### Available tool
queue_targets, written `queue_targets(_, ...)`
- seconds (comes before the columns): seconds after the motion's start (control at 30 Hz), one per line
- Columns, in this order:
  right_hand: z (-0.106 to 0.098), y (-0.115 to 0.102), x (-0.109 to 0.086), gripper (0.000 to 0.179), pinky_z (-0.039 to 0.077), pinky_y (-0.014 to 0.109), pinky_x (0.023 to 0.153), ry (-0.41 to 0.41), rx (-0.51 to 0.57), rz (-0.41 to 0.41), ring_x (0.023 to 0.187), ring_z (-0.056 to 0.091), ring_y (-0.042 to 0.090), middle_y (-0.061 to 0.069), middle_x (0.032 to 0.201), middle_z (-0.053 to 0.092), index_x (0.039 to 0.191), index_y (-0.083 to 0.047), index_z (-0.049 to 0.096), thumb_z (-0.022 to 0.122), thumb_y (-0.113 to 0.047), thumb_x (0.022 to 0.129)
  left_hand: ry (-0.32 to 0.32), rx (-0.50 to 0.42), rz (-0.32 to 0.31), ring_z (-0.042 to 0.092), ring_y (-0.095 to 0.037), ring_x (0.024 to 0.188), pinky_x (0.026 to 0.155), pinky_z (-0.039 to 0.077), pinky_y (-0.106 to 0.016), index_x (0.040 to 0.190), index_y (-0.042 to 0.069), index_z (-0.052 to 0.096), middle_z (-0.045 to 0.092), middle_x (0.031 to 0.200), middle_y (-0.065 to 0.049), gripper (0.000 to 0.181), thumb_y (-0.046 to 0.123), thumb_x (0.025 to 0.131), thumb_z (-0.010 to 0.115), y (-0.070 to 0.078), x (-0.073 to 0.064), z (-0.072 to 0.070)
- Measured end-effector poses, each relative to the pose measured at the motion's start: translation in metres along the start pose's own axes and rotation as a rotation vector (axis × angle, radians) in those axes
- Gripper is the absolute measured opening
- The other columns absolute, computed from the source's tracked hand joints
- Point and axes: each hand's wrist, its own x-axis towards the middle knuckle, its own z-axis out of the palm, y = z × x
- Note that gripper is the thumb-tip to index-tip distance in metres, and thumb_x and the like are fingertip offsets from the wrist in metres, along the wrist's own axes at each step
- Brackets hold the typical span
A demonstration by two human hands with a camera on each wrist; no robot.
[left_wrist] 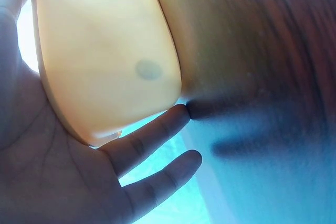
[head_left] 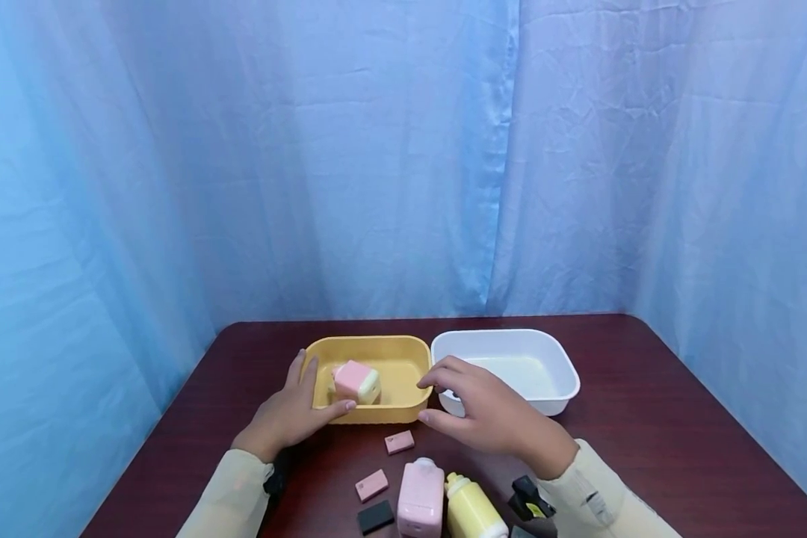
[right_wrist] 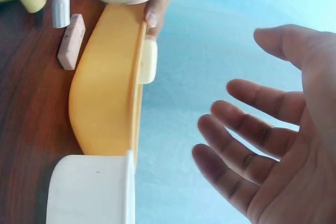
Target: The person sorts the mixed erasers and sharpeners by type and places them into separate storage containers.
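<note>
A yellow rectangular bin (head_left: pixel 403 373) stands on the table with a pink and cream block-shaped item (head_left: pixel 356 377) lying inside it. At its left front corner is my left hand (head_left: pixel 296 415), fingers spread along the left side and thumb at the front rim. The left wrist view shows straight fingers (left_wrist: pixel 157 129) against the bin's wall. My right hand (head_left: pixel 480 407) holds nothing; it hovers in front of the white bin (head_left: pixel 558 396), near the yellow bin's right end. Its fingers are relaxed and apart in the right wrist view.
Nearer the front lie two small pink blocks (head_left: pixel 400 442), a black block (head_left: pixel 376 517), a pink bottle (head_left: pixel 421 497) and a yellow bottle (head_left: pixel 474 508). A black clip-like item (head_left: pixel 530 499) is by the right sleeve. Blue curtains (head_left: pixel 403 149) hang around the table.
</note>
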Motion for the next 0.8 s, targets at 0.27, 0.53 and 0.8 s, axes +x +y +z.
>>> queue_targets(0.27, -0.004, -0.004, -0.014, 0.035, 0.052, 0.028, 0.091, -0.109, 0.045, 0.009, 0.104, 0.058, -0.002, -0.021, 0.118, 0.06, 0.125, -0.027, 0.067, 0.07, -0.047, 0.097, 0.002, 0.0, 0.003, 0.063, -0.041, 0.122, 0.089, 0.056, -0.058, 0.167, 0.011, 0.012, -0.002, 0.174, -0.012, 0.13, 0.094, 0.075, 0.053, -0.001, 0.002, 0.001)
queue_targets(0.53, -0.008, -0.003, -0.029, 0.045, 0.052, 0.029, 0.096, -0.208, 0.044, 0.034, 0.109, 0.058, -0.003, -0.022, 0.123, 0.059, 0.131, -0.027, 0.065, 0.065, -0.057, 0.097, 0.006, 0.0, 0.007, 0.063, -0.042, 0.121, 0.089, 0.056, -0.058, 0.167, 0.011, 0.012, -0.001, 0.174, -0.013, 0.128, 0.092, 0.077, 0.054, 0.0, 0.0, -0.001)
queue_targets(0.8, -0.015, -0.006, -0.039, 0.06, 0.052, 0.034, 0.101, -0.29, 0.009, 0.001, 0.117, 0.059, 0.001, -0.017, 0.13, 0.059, 0.14, -0.023, 0.06, 0.062, -0.064, 0.096, -0.001, 0.004, 0.012, 0.065, -0.042, 0.118, 0.086, 0.056, -0.057, 0.167, 0.01, 0.013, -0.001, 0.174, -0.013, 0.127, 0.092, 0.078, 0.054, 0.0, 0.0, 0.0)
